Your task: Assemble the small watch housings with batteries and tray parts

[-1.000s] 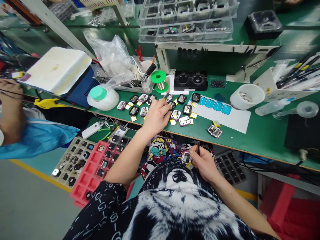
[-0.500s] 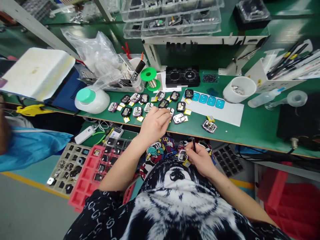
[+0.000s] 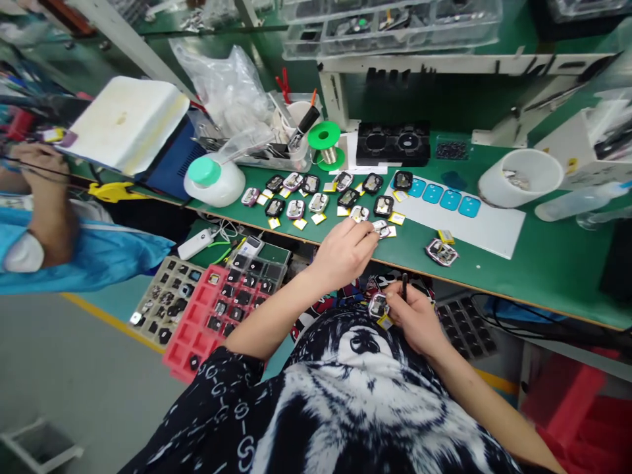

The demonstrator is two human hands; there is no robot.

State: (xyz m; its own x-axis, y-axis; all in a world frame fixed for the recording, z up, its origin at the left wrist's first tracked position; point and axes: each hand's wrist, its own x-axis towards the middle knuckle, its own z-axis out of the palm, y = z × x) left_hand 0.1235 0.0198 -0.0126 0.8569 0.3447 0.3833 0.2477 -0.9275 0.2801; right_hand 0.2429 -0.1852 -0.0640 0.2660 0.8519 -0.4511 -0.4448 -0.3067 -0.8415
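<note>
We find the right hand [image 3: 415,316] pinching a watch [image 3: 378,305], nine o'clock, and a black tool [image 3: 405,287]; the left hand [image 3: 345,253], half-curled, overlaps a white watch [image 3: 382,228], two o'clock, grip unclear.

The green worktop [image 3: 533,270] is showing a smooth, faintly glossy finish. On it, the small casings [image 3: 442,252] are mixing metallic-looking rims with dark, shiny parts. The spool [image 3: 324,135] is pairing smooth green plastic with bright metal wire [image 3: 329,156]. The bottle [image 3: 222,187] is looking like milky, translucent plastic, while the bag [image 3: 230,85] is gleaming in clear, crinkled film. The organiser [image 3: 395,46] is shining as transparent plastic; the red tray [image 3: 185,322] is appearing duller and moulded. The printed shirt [image 3: 345,408] is draping as soft, matt cloth.
</note>
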